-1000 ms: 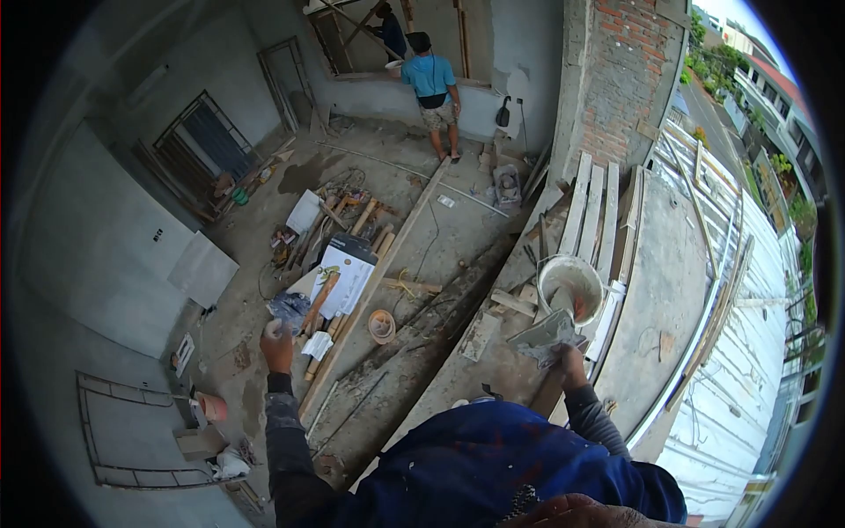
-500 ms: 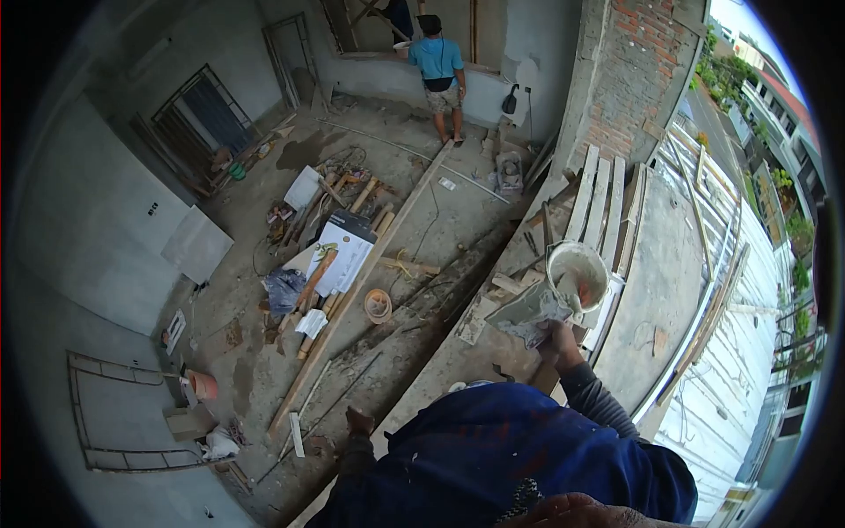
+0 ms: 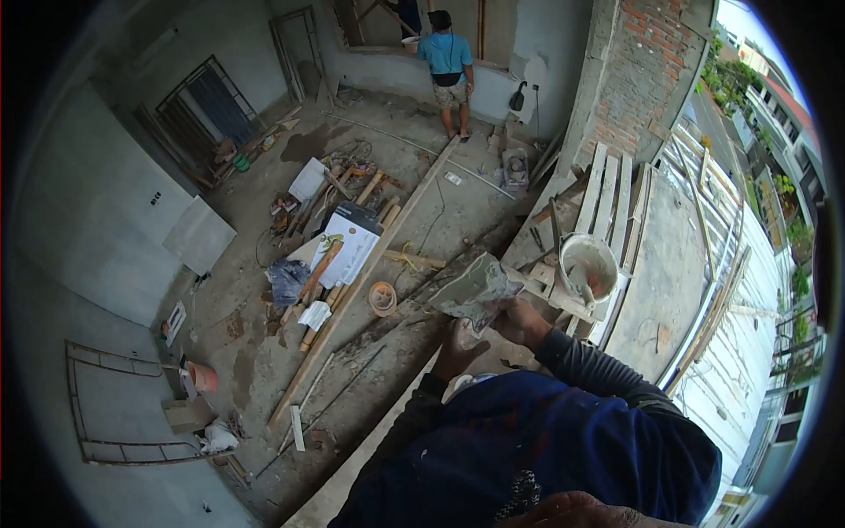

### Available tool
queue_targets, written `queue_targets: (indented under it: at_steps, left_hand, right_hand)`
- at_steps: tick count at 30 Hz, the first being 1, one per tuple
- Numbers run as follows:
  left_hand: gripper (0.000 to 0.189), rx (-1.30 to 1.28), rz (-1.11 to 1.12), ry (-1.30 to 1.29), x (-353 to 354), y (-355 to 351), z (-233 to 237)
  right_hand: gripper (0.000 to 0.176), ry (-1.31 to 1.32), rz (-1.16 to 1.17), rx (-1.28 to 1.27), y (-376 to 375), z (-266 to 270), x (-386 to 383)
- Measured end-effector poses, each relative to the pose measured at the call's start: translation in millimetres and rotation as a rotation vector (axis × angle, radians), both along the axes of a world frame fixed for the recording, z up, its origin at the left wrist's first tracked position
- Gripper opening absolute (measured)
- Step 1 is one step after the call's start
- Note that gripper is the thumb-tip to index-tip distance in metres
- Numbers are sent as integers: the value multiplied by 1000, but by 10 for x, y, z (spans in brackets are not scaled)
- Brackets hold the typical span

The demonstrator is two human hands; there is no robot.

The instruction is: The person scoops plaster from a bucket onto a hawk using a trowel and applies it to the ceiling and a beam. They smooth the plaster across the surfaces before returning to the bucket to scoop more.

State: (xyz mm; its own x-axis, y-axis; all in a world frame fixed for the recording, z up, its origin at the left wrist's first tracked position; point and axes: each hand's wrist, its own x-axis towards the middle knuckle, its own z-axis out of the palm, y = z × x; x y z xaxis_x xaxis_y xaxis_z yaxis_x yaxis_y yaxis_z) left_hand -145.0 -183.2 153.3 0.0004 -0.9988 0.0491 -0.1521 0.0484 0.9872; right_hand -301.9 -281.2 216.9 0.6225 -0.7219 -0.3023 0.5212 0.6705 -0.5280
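Note:
A flat grey piece smeared with wet mortar (image 3: 475, 289) is held out in front of my body, over the plank edge. My right hand (image 3: 523, 324) grips its near right side, fingers closed. At its near edge is my left hand (image 3: 459, 348), its fingers against the piece and its thumb apart; part of its grip is hidden. To the right stands a whitish bucket (image 3: 600, 253) with grey mortar on its walls and a reddish patch inside. The exact kind of flat piece is not clear.
Light wooden planks (image 3: 607, 189) lie behind the bucket, beside a brick column (image 3: 638, 66). Below, a long board (image 3: 405, 216) crosses the floor past a pile of boxes and bamboo. An orange pail (image 3: 383, 299) stands nearby. A person in a blue shirt (image 3: 445, 55) is at the far wall.
The mortar-smeared piece has moved left, away from the bucket, in my right hand. My left hand has come up from the lower left to meet it.

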Motion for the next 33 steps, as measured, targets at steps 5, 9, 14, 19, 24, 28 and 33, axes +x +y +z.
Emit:
queue_targets:
  at_steps: [5, 9, 14, 19, 24, 28, 33]
  left_hand:
    - [83, -76, 24, 208, -176, -69, 127]
    - [56, -9, 121, 379, -242, -64, 325]
    - [33, -137, 234, 308, -305, -242, -124]
    - [31, 33, 249, 282, -270, -165, 344]
    - [46, 82, 272, 241, -275, -225, 249]
    - [63, 152, 304, 321, -177, -400, -170]
    - [68, 136, 442, 507, -97, -460, 16]
  right_hand:
    - [31, -14, 77, -39, 73, 124, 148]
    - [30, -5, 142, -104, 63, 14, 154]
    - [32, -46, 66, -83, 167, -38, 199]
    - [31, 36, 60, -17, 158, -117, 213]
    - [25, 145, 99, -68, 153, -37, 148]
    - [23, 258, 205, -110, 162, 127, 81]
    - [35, 461, 360, -214, 245, 409, -100]
